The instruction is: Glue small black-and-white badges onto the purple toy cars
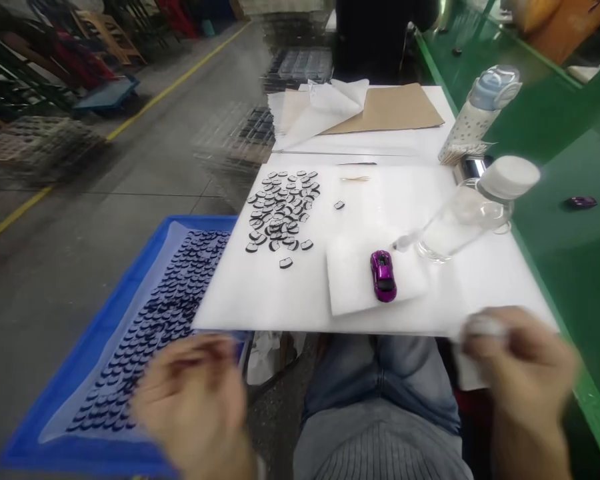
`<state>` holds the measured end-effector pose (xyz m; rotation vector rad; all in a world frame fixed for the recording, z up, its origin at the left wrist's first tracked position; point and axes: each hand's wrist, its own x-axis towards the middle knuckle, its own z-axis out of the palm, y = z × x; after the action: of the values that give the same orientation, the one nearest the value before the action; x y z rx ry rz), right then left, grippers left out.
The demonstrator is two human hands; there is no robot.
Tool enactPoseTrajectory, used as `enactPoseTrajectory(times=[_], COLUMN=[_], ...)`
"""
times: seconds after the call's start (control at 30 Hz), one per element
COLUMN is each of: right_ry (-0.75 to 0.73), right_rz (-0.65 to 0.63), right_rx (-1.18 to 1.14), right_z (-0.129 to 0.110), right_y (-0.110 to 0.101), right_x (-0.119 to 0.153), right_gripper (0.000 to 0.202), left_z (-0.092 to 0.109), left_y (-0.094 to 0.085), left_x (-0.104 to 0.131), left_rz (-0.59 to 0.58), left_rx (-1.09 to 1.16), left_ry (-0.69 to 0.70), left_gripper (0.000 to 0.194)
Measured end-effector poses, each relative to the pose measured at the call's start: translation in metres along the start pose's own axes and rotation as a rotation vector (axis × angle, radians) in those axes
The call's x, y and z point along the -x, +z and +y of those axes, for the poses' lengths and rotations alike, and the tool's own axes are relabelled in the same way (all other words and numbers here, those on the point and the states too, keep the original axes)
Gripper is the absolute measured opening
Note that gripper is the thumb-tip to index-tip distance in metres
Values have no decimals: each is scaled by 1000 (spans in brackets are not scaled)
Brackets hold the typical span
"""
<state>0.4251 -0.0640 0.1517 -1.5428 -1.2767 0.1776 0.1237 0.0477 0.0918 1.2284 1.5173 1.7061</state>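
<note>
My left hand [193, 393] is blurred over the near edge of the blue tray [33, 427], its fingers curled in; a dark reddish patch shows among them, too smeared to identify. At the table's near right corner, my right hand [527, 363] has its fingers closed around something small and whitish, also blurred. Between the hands, a purple toy car [383, 277] rests on a white foam pad [347, 287], touched by neither hand. Several small dark-edged curved pieces [280, 217] lie heaped on the white table's left side. Rows of similar dark pieces [155, 327] fill the tray.
A clear bottle with a white cap [467, 213] stands right of the pad. Behind it are a small metallic container [473, 168] and a patterned drinking bottle [480, 110]. Cotton swabs [355, 179] lie mid-table, brown cardboard [395, 110] farther back. Another purple car [581, 202] sits on the green surface.
</note>
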Motion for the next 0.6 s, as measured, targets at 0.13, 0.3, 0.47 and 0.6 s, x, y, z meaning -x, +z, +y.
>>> enactPoseTrajectory(times=[0.13, 0.3, 0.47, 0.6], right_ry=[-185, -324, -495, -327], right_rz=[-101, 67, 92, -74], right_rx=[-129, 21, 239, 64], right_z=[-25, -26, -14, -10], right_y=[45, 53, 46, 28], right_x=[7, 16, 14, 9], right_gripper=[12, 22, 16, 17], left_z=[53, 71, 69, 66], left_y=[75, 98, 96, 97], left_x=[65, 83, 84, 82], left_rz=[-608, -773, -744, -838], left_rx=[395, 620, 738, 850], left_ry=[-462, -757, -926, -926], left_gripper=[43, 32, 31, 29])
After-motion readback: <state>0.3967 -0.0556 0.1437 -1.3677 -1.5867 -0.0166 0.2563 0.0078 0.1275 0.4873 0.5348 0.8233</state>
